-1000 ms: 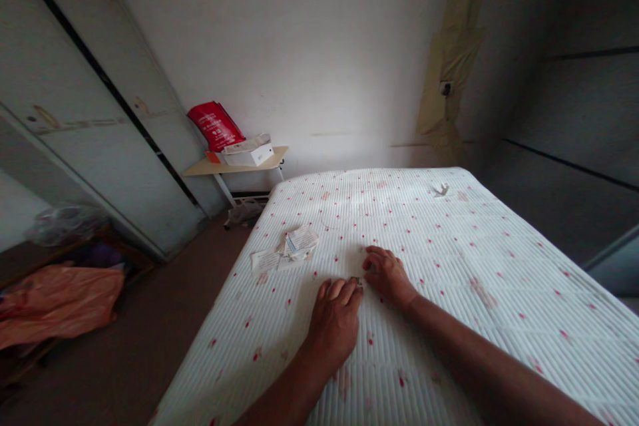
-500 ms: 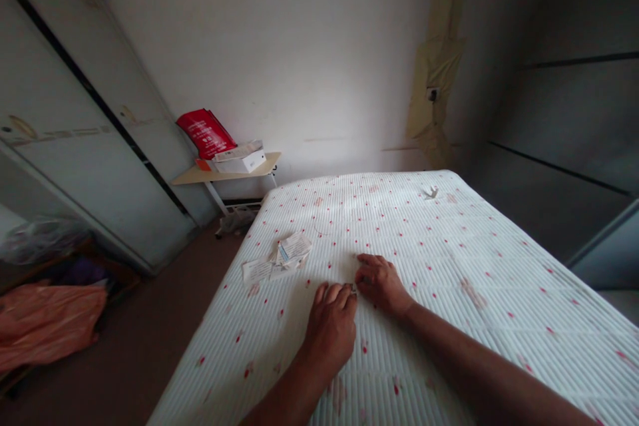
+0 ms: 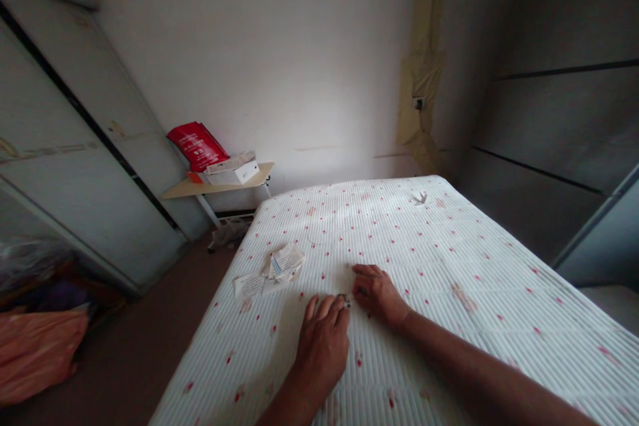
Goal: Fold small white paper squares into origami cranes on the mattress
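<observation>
My left hand (image 3: 324,333) rests palm down on the quilted bed cover (image 3: 379,233), fingers bent and close together. Between it and my right hand shows a small white piece with dark marks (image 3: 346,301), which looks like printed paper. My right hand (image 3: 379,294) is curled, its index finger reaching forward and its thumb side by the piece; the other fingertips are hidden. Both hands appear to hold the piece low against the cover. Ahead and to the left lie several printed paper scraps (image 3: 285,263), partly overlapping. A small folded white paper (image 3: 420,198) sits near the far right corner.
Past the bed's far left corner stands a small table (image 3: 184,189) bearing a red bag (image 3: 197,145) and a white box (image 3: 239,173). A sliding-door wardrobe (image 3: 114,100) lines the left. An orange plastic bag (image 3: 37,353) lies low left. A taped socket (image 3: 418,104) is on the wall.
The view has tilted up and turned slightly right, so things sit lower and further left. Slightly more of the small piece shows between my hands, which stay close together.
</observation>
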### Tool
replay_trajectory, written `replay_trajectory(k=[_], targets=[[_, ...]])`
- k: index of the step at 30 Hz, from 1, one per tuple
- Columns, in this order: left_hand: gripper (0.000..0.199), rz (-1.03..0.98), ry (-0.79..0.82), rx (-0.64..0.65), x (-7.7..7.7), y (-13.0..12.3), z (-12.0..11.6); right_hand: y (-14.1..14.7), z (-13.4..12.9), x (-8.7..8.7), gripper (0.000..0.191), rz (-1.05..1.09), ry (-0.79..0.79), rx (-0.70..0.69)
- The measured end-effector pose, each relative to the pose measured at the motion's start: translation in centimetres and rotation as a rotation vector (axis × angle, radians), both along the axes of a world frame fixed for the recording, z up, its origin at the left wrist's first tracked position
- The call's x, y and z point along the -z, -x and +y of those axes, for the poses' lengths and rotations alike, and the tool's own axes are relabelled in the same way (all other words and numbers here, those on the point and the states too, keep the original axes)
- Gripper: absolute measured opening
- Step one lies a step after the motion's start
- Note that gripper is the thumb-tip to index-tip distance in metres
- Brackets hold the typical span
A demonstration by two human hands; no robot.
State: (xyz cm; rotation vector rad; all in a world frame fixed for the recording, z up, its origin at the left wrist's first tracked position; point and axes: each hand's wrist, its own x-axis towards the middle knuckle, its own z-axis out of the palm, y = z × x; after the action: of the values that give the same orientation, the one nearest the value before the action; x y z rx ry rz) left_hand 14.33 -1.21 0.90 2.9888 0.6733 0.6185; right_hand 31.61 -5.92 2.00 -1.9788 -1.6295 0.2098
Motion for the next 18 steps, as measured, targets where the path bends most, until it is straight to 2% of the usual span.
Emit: replay_trajectory(k=[8,12,18], targets=[[0.031,-0.071,-0.001,-0.007,-0.33,0.26,-0.01,0.04,0.12,0.08,0.016,0.009,0.007,0.006],[0.037,-0.106,-0.044,-0.001,-0.41,0.17,0.25,0.07,0.14,0.14,0.015,0.013,0.015,0.011],[0.040,0.016,0.005,0.007,-0.53,-0.05,0.59,0.15,0.20,0.16,0.016,0.020,0.011,0.021]])
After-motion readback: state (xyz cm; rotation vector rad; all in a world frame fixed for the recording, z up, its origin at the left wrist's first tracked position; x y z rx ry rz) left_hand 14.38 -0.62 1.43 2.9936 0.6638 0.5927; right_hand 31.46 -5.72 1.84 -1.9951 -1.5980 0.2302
